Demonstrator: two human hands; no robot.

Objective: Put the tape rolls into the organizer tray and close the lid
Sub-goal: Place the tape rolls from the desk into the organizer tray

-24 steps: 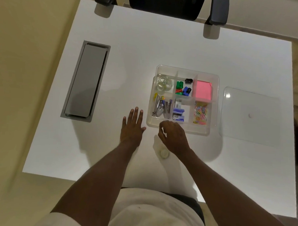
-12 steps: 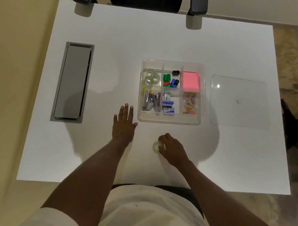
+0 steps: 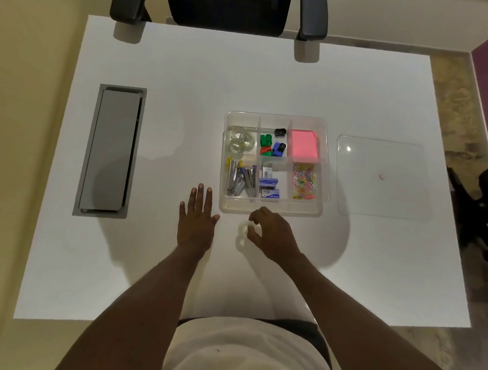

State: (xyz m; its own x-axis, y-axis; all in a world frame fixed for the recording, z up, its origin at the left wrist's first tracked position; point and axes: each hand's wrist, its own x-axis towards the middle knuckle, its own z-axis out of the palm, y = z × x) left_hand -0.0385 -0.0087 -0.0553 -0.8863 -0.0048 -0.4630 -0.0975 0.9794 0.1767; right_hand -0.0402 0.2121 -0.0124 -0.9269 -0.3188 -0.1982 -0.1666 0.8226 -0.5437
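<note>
Centrally on the white desk (image 3: 185, 98) sits the open organizer tray (image 3: 272, 210), its clear lid (image 3: 382, 196) lying flat just right of it. Left of the tray's near corner, the left hand (image 3: 195, 222) rests flat, fingers spread. Just before the tray's near wall, the right hand (image 3: 272, 236) pinches a clear tape roll (image 3: 243, 228); more tape rolls (image 3: 240, 141) fill the tray's far-left compartment.

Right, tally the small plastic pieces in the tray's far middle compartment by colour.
Black piece: 1
Green piece: 1
Red piece: 1
Blue piece: 1
Total: 4
</note>
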